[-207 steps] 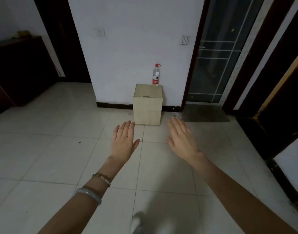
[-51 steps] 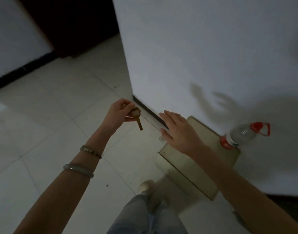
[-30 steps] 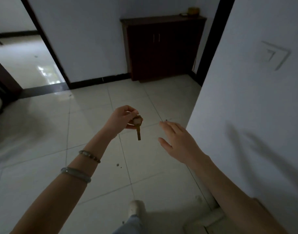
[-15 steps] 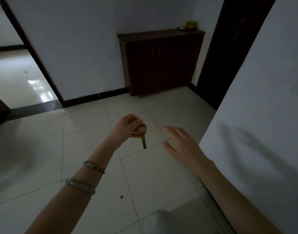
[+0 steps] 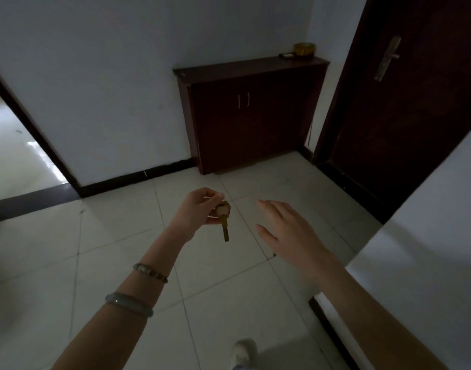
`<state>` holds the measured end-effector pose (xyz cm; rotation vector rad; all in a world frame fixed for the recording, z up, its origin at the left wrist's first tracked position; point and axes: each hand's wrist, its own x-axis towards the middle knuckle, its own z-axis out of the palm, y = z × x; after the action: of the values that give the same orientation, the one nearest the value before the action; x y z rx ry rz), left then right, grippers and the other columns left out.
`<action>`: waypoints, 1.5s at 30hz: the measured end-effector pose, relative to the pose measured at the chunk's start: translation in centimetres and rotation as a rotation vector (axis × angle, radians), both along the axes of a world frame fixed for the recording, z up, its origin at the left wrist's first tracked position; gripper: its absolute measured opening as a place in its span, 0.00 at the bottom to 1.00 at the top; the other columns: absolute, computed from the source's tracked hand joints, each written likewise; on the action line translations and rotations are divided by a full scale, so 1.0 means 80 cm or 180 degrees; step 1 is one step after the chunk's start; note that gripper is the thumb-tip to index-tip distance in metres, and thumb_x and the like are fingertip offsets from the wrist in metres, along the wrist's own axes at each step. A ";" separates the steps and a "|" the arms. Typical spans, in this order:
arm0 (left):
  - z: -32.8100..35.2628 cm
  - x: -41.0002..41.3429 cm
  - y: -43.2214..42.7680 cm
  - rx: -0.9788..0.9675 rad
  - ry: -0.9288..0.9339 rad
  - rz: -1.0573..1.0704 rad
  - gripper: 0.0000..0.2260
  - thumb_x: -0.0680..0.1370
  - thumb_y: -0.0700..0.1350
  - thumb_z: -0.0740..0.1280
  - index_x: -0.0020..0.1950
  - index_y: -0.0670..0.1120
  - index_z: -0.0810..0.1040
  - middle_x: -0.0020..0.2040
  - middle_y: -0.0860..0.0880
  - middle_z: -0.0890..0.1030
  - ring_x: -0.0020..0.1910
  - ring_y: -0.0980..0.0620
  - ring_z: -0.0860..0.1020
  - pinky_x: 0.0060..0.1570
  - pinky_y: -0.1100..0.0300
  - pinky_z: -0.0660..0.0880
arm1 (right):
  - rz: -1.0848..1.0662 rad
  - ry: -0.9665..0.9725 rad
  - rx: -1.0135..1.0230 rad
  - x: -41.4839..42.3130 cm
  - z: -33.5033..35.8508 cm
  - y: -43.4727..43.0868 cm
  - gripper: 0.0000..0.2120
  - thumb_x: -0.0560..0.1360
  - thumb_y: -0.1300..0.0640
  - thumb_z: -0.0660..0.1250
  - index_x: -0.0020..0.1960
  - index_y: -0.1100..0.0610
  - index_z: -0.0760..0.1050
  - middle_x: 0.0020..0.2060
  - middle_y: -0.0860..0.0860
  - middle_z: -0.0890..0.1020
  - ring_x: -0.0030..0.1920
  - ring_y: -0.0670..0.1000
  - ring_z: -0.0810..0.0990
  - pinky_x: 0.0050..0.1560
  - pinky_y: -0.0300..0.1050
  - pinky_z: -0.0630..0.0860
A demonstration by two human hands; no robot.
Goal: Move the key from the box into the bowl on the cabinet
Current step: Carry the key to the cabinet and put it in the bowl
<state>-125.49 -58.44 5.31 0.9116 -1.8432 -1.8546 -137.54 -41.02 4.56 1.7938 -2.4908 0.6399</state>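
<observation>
While the key point(image 5: 224, 221) hung blade-down from the pinched fingertips of the left hand point(image 5: 199, 209), the task looked, by my reckoning, somewhere past its middle; the key was out of the box (which did not show in this view at all) and was held in the air above the tiled floor point(image 5: 117, 252), well apart from the dark cabinet point(image 5: 251, 110) against the far wall; the right hand point(image 5: 290, 233) was spread open beside it and held nothing. What was left, as I judged it, was the walk to the cabinet and the drop into the yellowish bowl point(image 5: 304, 49) at the right end of its top; whether the bowl held anything could not be told from here; a small flat dark thing point(image 5: 287, 55) lay just beside it.
</observation>
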 end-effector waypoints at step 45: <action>-0.013 -0.878 -0.592 -0.0191 0.0076 -0.1152 0.03 0.77 0.41 0.65 0.44 0.43 0.77 0.39 0.45 0.81 0.33 0.55 0.82 0.31 0.61 0.81 | -0.1079 -0.0089 -0.0036 -0.805 -0.019 -0.547 0.26 0.76 0.52 0.63 0.70 0.61 0.61 0.65 0.61 0.72 0.65 0.58 0.69 0.63 0.51 0.68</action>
<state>-195.76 -105.79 4.26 0.5590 -2.1484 -1.9868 -201.90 -84.75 3.03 1.3167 -2.7085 0.6568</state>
